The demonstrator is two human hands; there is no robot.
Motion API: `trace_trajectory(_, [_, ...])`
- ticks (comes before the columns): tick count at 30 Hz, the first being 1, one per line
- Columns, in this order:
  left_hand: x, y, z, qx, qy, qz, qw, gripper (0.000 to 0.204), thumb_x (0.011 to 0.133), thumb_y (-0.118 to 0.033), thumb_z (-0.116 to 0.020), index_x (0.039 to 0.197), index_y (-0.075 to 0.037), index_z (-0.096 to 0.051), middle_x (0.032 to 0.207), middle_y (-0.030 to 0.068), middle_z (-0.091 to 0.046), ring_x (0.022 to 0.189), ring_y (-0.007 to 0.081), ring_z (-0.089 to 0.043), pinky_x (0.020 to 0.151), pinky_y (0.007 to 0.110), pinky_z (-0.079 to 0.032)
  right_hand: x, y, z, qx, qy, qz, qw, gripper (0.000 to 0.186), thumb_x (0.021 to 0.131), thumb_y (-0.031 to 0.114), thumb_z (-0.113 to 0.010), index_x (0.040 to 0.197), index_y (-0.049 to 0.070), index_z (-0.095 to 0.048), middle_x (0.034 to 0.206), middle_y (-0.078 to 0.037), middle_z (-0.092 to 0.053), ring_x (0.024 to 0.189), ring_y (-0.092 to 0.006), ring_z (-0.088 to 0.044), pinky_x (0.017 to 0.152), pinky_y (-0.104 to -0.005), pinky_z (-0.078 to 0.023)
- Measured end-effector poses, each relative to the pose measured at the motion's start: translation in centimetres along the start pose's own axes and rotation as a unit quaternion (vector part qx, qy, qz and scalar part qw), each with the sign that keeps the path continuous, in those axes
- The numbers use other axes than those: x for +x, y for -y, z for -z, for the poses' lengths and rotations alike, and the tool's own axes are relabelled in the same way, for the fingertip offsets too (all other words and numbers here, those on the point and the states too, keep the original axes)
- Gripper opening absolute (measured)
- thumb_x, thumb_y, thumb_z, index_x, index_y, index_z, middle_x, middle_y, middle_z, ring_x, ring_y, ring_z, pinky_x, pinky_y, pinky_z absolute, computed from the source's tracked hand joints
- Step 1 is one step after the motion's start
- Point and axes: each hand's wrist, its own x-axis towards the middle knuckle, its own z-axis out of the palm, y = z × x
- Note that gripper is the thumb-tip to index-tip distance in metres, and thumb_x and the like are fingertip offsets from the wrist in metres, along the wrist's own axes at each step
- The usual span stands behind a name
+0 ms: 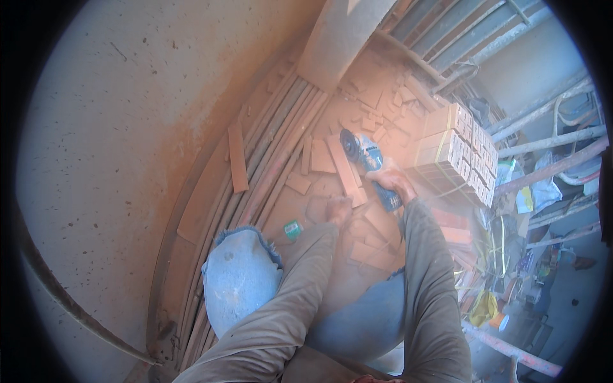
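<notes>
My right hand point(392, 177) is wrapped round the body of a blue angle grinder point(371, 157). Its dark round disc point(350, 144) sits over the far part of a long, narrow reddish clay tile point(343, 167). At the near end of that tile is my left hand point(339, 208), closed on it; dust blurs its fingers. Broken tile pieces point(322, 157) lie on the dusty floor just left of the tile, and more flat pieces point(371, 254) lie between my forearms.
Strapped stacks of tiles point(454, 153) stand at the right. Long poles point(276, 156) run along the wall at the left, with a loose tile strip point(237, 158) across them. A small green packet point(292, 230) lies near my left knee. Metal scaffold frames point(549, 142) fill the right side.
</notes>
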Motion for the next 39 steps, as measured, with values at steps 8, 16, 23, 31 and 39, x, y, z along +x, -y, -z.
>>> trace_trajectory(8, [0.0,0.1,0.3,0.027,0.042,-0.009,0.999,0.051,0.094,-0.043,-0.05,0.094,0.002,-0.075,0.106,0.0241,-0.071,0.108,0.0421,-0.064,0.095,0.048,-0.047,0.1,-0.1,0.0,0.005,0.004,-0.012,1.0,0.042,0.069,0.027,-0.078,0.095,-0.004,-0.07,0.083,-0.015,-0.071,0.076,-0.0249,-0.068,0.071,-0.0389,-0.053])
trace_trajectory(16, [-0.5,-1.0,0.3,-0.019,-0.007,0.017,1.0,0.034,0.094,-0.031,-0.063,0.085,0.002,-0.07,0.077,0.0095,-0.069,0.069,0.0183,-0.067,0.068,0.036,-0.051,0.4,-0.3,0.1,0.006,0.008,-0.035,0.999,0.042,0.068,0.025,-0.078,0.096,-0.005,-0.07,0.088,-0.018,-0.072,0.082,-0.0283,-0.07,0.076,-0.0402,-0.054])
trace_trajectory(23, [0.4,0.0,0.3,-0.016,-0.001,0.007,1.0,0.037,0.092,-0.033,-0.059,0.091,0.002,-0.071,0.089,0.0148,-0.07,0.081,0.0256,-0.067,0.074,0.038,-0.05,0.4,0.0,0.0,0.005,0.011,-0.021,1.0,0.047,0.068,0.028,-0.079,0.098,-0.006,-0.07,0.091,-0.02,-0.073,0.086,-0.0292,-0.071,0.078,-0.0402,-0.054])
trace_trajectory(31, [-1.3,-2.1,0.8,-0.043,0.027,0.067,0.996,0.05,0.091,-0.043,-0.055,0.095,0.003,-0.075,0.088,0.0195,-0.075,0.092,0.035,-0.072,0.087,0.044,-0.05,0.5,-1.0,-0.2,0.006,-0.006,-0.016,1.0,0.047,0.067,0.029,-0.079,0.098,-0.005,-0.071,0.09,-0.018,-0.072,0.084,-0.0284,-0.07,0.077,-0.0403,-0.053])
trace_trajectory(39, [-1.6,-2.9,1.3,-0.067,0.026,0.055,0.996,0.032,0.095,-0.028,-0.062,0.085,0.002,-0.069,0.079,0.0104,-0.068,0.068,0.0193,-0.065,0.064,0.036,-0.051,0.3,-0.8,0.3,-0.011,0.017,-0.022,1.0,0.048,0.067,0.029,-0.078,0.101,-0.004,-0.07,0.088,-0.017,-0.072,0.081,-0.0278,-0.069,0.075,-0.0398,-0.053])
